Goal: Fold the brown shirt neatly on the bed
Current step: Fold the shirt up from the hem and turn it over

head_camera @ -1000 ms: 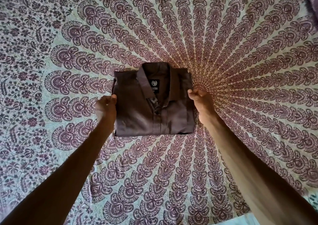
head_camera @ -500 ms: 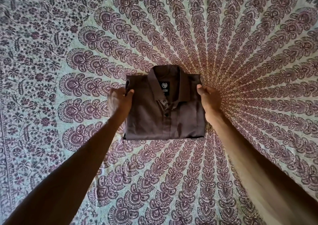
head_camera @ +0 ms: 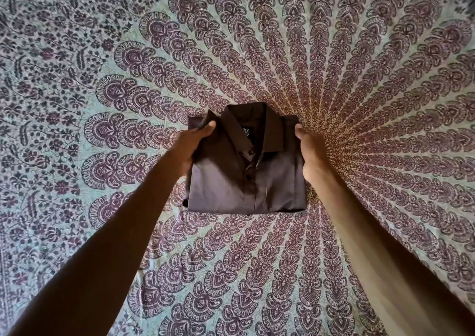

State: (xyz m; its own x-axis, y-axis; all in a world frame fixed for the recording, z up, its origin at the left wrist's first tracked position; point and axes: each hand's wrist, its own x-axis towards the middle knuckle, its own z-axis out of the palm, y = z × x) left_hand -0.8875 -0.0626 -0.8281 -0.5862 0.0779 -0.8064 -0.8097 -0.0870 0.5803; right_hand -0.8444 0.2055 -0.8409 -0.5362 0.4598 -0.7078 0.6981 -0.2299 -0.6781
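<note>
Obs: brown shirt [head_camera: 246, 181] plain dark brown, greyer where light falls; buttons [head_camera: 250, 152] dark, neck label [head_camera: 246, 131] black with a pale round emblem. Obs: bedspread [head_camera: 102, 78] pale mint-green ground printed in maroon-purple and near-black, tinted orange beside the shirt. Pattern: rows of scalloped feather motifs radiating outward, small flowers and leaves toward the left.

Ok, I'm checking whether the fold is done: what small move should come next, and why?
Probably release it and smooth the puckered cloth by the left thumb. The brown shirt is already a collar-up rectangle, the left hand and right hand grip its side edges, and that shoulder looks creased.
</note>
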